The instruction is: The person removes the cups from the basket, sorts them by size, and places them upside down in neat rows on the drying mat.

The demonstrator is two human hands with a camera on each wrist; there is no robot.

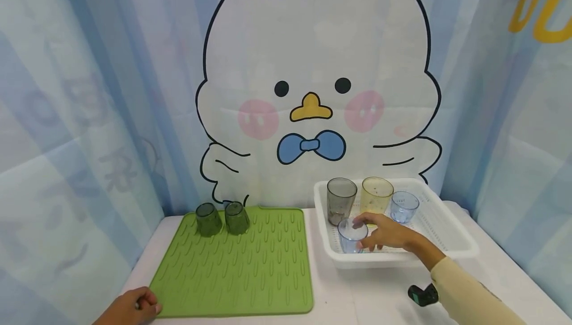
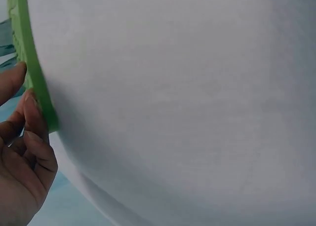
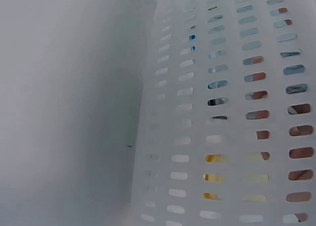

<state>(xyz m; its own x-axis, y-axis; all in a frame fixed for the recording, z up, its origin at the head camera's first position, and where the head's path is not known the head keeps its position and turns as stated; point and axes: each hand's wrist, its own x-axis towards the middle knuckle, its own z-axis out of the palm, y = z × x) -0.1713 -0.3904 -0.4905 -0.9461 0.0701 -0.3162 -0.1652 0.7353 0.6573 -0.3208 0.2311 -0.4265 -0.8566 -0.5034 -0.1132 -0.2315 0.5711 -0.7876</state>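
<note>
While the head view takes in the whole table [image 1: 357, 300], the right hand [image 1: 389, 236] reaches into the white slotted basket [image 1: 451, 243] on the right, its fingers curled around the near blue cup [image 1: 350, 235]. Behind it in the basket stand a grey cup [image 1: 341, 200], a yellow cup [image 1: 377, 194] and a second blue cup [image 1: 404, 206]. The right wrist view shows only the basket's slotted wall [image 3: 237, 112], with colours glimpsed through the slots. At the near left, the left hand [image 1: 131, 307] rests at the corner of the green mat [image 1: 241, 265]; the left wrist view shows its loosely curled fingers [image 2: 29, 137] touching the mat's edge [image 2: 37, 83], grasping nothing. Two green cups [image 1: 222, 219] sit upside down on the mat's far side.
</note>
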